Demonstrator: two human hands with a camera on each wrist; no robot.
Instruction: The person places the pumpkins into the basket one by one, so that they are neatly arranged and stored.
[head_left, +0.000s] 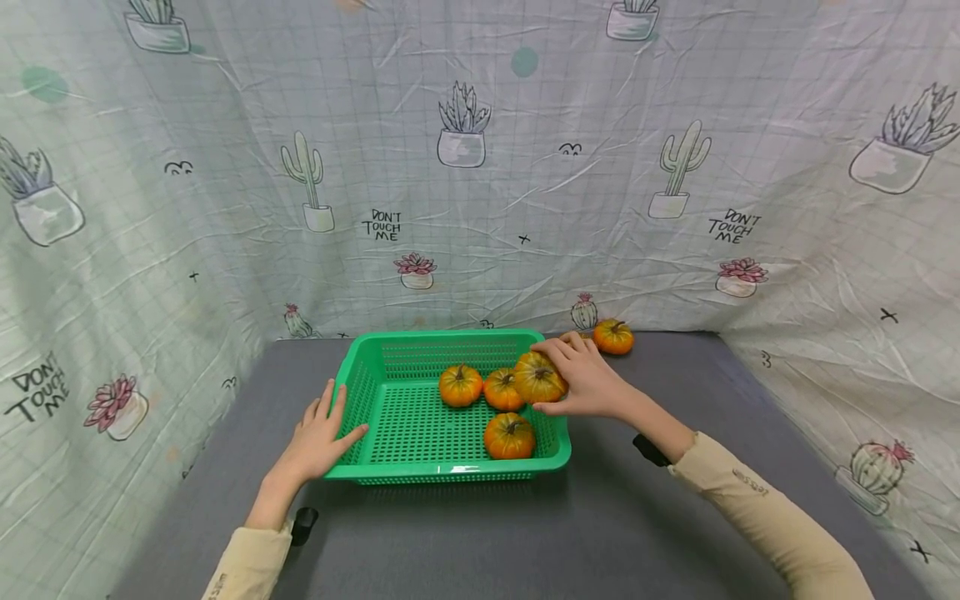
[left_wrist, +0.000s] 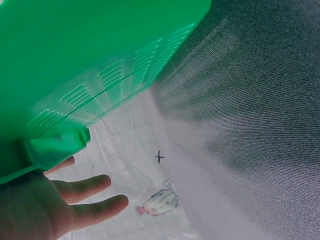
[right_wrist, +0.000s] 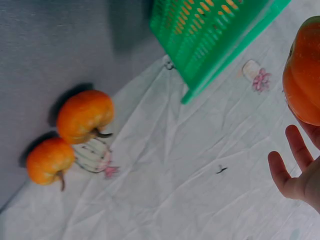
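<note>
A person's right hand (head_left: 588, 383) is curling its fingers over the top and side of a small orange pumpkin (head_left: 538, 377) at the right rim of a green slatted basket (head_left: 390, 421), which is sitting near the middle of the grey desk (head_left: 675, 517), toward its back edge. The left hand (head_left: 318, 437) is lying with straight fingers against the basket's left wall, thumb hooked over the rim at the front left corner, steadying it rather than gripping. Three more pumpkins are resting inside the basket: two (head_left: 460, 385) (head_left: 501, 389) side by side just left of the held one, a third (head_left: 509, 436) by the front right corner. Two others (right_wrist: 84, 116) (right_wrist: 49, 160) are lying on the desk along its back edge, against the cactus-print cloth (head_left: 480, 167). The pumpkin looks light and rigid, its glossy ribbed skin probably a little slick, so a grasp spread round its widest part seems safer than a pinch on the short stem.
</note>
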